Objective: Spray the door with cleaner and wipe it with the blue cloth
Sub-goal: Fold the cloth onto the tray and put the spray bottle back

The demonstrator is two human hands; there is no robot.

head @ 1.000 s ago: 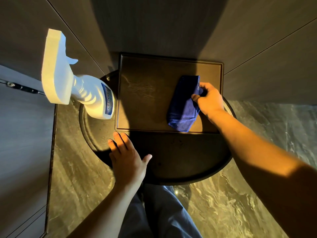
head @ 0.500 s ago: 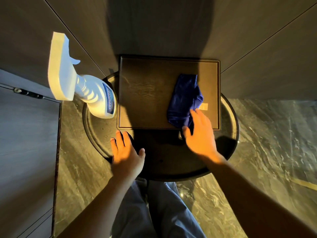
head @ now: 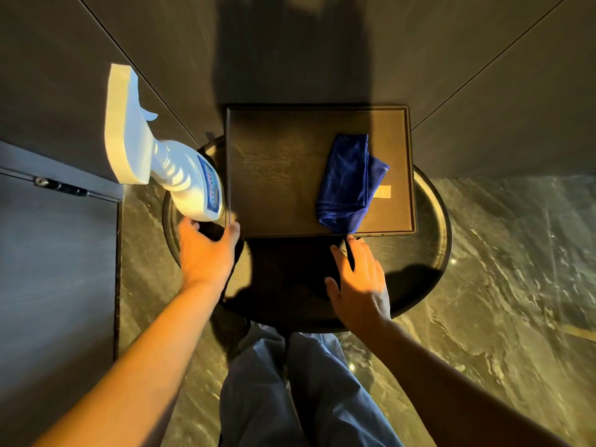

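At the left centre of the frame the left hand [head: 206,253] reaches the base of the white spray bottle [head: 180,169], thumb and fingers [head: 233,228] spread on either side of it. They look to be at the point of closing, and I cannot tell whether they already grip. The bottle stands at the left edge of the round dark desk [head: 432,253], just beside the rectangular tray [head: 277,162] that fills the desk's upper half. The blue cloth [head: 348,179] lies folded on the right part of that tray, one corner hanging over the lower rim. Just below that corner the right hand [head: 358,282] rests flat and released on the desk, holding nothing. A small tan tag [head: 383,191] shows beside the cloth. A grey panel with a hinge [head: 58,185] at the left edge of the frame is probably the door.

The risk lies in the low grasp: the bottle is tall and top-heavy with its wide trigger head, so a hold near the base could let it tip toward the wall or slide off the desk edge onto the marble floor [head: 516,285]. The overhanging cloth corner could also snag and drag the tray.
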